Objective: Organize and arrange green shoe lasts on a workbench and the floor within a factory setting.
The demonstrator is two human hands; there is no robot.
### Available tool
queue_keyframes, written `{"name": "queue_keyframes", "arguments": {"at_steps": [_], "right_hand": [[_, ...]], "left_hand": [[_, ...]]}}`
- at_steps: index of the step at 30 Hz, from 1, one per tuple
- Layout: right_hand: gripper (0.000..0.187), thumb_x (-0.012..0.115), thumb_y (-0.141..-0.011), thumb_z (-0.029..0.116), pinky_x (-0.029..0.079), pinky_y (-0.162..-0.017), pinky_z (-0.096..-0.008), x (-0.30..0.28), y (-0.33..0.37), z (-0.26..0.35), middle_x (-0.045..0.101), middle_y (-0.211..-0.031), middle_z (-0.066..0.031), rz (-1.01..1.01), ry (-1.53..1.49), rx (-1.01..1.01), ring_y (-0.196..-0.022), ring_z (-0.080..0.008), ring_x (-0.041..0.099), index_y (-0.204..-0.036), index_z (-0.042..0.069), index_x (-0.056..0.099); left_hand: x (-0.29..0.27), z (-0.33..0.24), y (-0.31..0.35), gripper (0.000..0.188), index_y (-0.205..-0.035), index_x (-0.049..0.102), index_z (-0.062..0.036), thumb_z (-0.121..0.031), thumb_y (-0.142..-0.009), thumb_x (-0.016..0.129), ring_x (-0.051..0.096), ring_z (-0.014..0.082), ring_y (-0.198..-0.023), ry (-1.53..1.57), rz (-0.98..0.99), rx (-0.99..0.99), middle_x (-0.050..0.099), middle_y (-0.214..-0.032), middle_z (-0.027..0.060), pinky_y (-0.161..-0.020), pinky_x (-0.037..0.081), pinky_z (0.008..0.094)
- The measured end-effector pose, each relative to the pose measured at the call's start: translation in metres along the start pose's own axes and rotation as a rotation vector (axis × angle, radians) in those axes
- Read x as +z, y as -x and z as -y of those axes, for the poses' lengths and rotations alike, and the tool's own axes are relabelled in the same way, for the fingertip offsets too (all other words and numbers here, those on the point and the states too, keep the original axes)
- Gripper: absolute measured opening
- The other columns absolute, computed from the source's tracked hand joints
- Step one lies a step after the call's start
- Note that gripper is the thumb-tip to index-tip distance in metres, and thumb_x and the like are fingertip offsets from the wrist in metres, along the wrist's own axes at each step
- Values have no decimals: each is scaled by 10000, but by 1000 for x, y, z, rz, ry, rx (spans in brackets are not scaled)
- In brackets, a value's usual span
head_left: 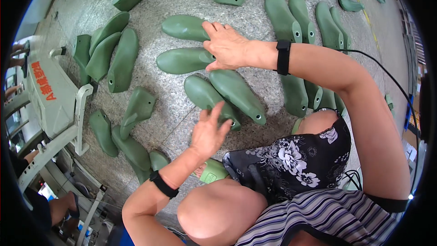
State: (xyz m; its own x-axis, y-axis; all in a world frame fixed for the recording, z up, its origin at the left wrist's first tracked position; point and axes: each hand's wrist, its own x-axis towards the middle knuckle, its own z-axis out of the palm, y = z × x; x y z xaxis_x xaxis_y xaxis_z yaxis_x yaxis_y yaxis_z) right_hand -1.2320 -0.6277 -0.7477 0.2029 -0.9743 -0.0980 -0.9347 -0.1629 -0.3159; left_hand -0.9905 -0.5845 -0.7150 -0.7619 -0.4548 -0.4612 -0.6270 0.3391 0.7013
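Green shoe lasts lie about on the stone floor (170, 130). My right hand (226, 49) curls over the heel ends of two lasts lying side by side, an upper last (182, 27) and a lower last (182, 61). Its thumb and fingers grip the lower one's heel, while other fingertips touch the upper one. Fingers apart and slightly blurred, my left hand (210, 132) hovers at a slanted last (200, 92), partly covering it; whether it touches cannot be told. Beside that, another slanted last (237, 94) points its holed heel toward me.
Several lasts stand in a cluster (109, 52) at the left, and more lie below it. Paired lasts (283, 16) fill the right side. A grey metal frame (50, 95) with red writing stands at the left edge. A black cable (387, 68) runs past my right arm.
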Motion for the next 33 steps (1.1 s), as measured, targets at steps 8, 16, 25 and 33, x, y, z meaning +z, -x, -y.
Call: {"name": "queue_keyframes", "arguments": {"at_steps": [8,16,25,33], "right_hand": [[440,708,-715,414,478,-817,-417,11,36,-39,476,-1052,-210,-35,53,51,-997,-354,491,-791,-19,682],[433,730,-687,414,454,-831,-459,7,51,-26,470,-1056,-168,35,64,223,-1013,-329,475,-851,13,701],[434,714,-659,368,440,-936,-421,-37,44,2,427,-1341,-225,366,16,407,-1196,-328,454,-846,-22,680],[667,643,-678,602,457,-875,-425,-67,156,11,567,-1054,-237,497,-66,529,-1038,-355,522,-951,-6,687]], "left_hand": [[12,4,-36,570,-1369,357,-127,-381,-893,540,510,513,-1009,-62,230,-314,473,-1104,365,-872,448,502],[82,-17,-18,482,-1294,458,-52,-153,-826,514,500,504,-948,262,58,-505,412,-1122,431,-898,424,467],[94,-121,-81,762,-1280,455,-20,-474,-732,728,540,475,-1001,353,-124,-1303,336,-1169,316,-868,491,462],[88,-71,-13,718,-1236,535,2,-474,-722,693,548,429,-1059,529,-292,-1156,412,-1262,332,-888,474,401]]}}
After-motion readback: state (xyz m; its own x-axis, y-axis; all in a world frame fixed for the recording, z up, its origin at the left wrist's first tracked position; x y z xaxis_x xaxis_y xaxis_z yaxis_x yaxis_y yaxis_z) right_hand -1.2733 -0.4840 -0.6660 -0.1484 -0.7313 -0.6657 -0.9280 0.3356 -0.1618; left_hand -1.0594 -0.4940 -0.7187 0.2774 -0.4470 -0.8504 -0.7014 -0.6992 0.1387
